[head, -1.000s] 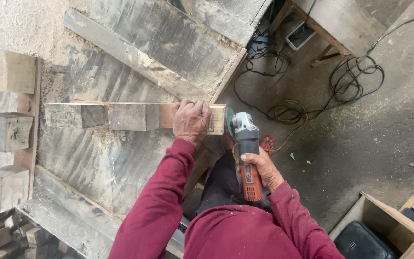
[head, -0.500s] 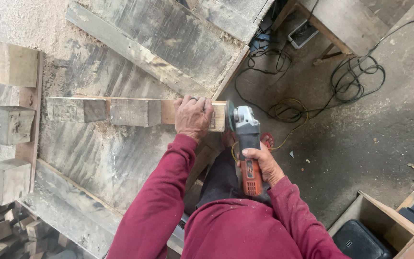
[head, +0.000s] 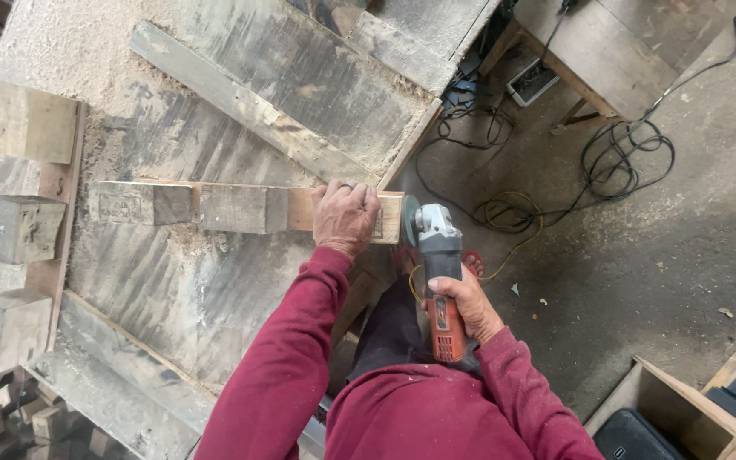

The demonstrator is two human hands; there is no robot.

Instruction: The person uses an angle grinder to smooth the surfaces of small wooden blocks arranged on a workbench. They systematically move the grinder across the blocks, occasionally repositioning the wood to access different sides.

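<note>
At the right-hand edge of the sawdust-strewn worktop (head: 215, 281), a pallet stringer (head: 240, 207) of one board with blocks fixed along it was pressed down flat by the left hand (head: 344, 217), fingers closed over its end, seemingly so that the end was kept steady and overhanging the edge. An orange angle grinder (head: 438, 273) was gripped around its body by the right hand (head: 468, 307), fingers wrapped shut, with its green disc (head: 408, 218) set against the stringer's end face. Two blocks could be counted on the stringer clear of the hand; whether a third lay beneath the hand could not be told. Three more blocks were seen on a second stringer (head: 23, 226) at the far left. Cables (head: 623, 158) lay coiled on the floor.
</note>
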